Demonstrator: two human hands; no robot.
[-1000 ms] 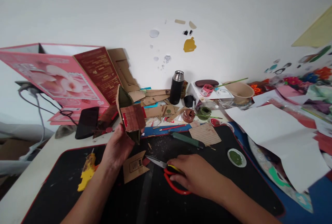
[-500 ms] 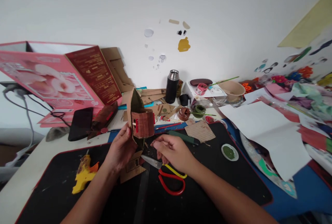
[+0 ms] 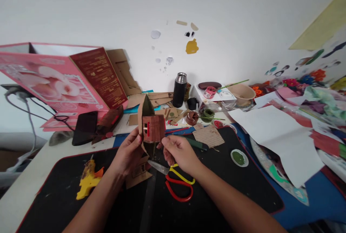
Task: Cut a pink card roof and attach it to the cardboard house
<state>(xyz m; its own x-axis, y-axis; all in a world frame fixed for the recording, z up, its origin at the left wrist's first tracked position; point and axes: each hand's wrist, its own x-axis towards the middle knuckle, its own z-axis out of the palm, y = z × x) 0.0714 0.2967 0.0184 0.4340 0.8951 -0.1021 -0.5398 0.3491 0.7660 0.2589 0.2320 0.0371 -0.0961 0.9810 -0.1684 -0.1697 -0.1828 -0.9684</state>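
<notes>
A small cardboard house model [image 3: 153,128], with brown painted walls, a red-framed window and a green-and-tan piece along one side, is tilted in my left hand [image 3: 129,152]. The thumb presses on its edge while the other fingers are partly hidden behind it. Close to the model's lower right corner is my right hand [image 3: 180,153], its fingers curled together in a pinch; whether something tiny sits between them I cannot make out. Scissors [image 3: 180,188] with red and yellow handles lie just below the right hand. A cut cardboard piece [image 3: 138,177] lies under the left hand.
On the black mat [image 3: 216,197] are a yellow glue gun [image 3: 88,180], a green cutter [image 3: 197,143], corrugated cardboard [image 3: 208,135] and a dish of green paint [image 3: 239,157]. Behind stand a black flask [image 3: 180,90], paint jars and a pink box [image 3: 54,78]. White paper [image 3: 278,135] lies right.
The house model has shifted slightly right and turned a little in my left hand. My right hand has come closer to its lower corner, fingers still curled.
</notes>
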